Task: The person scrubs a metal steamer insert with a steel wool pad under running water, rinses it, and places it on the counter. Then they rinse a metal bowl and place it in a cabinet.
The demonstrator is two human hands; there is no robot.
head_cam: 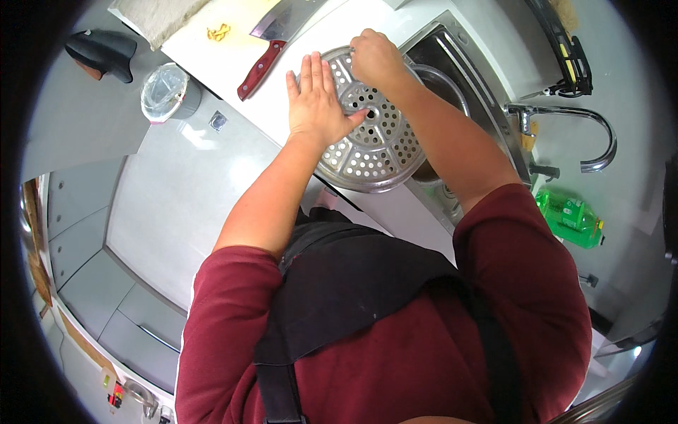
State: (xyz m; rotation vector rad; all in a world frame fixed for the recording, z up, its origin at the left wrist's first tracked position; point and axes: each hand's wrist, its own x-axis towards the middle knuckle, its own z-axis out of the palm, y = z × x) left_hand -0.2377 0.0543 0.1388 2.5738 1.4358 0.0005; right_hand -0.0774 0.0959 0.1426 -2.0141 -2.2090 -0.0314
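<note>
A round metal steamer tray (pixel 365 172) with rings of punched holes lies under both hands, tilted across the counter edge and the sink side. My left hand (pixel 320 103) rests flat on its left part, fingers stretched out and thumb near the centre hole. At the far rim, my right hand (pixel 377 61) is curled closed; its palm side is hidden, and a small dark bit shows by the fingers. Partly beneath the tray, a round metal pot (pixel 450 85) stands in the sink (pixel 431 47). A cleaver (pixel 262 69) with a red handle lies left of the tray.
Yellowish scraps (pixel 218 33) lie near a cloth (pixel 153 18) on the counter (pixel 212 69). Beside the sink are a chrome faucet (pixel 577 111) and a green bottle (pixel 569 220). A lined bin (pixel 169 93) stands on the floor at left. A black rack (pixel 569 63) is at upper right.
</note>
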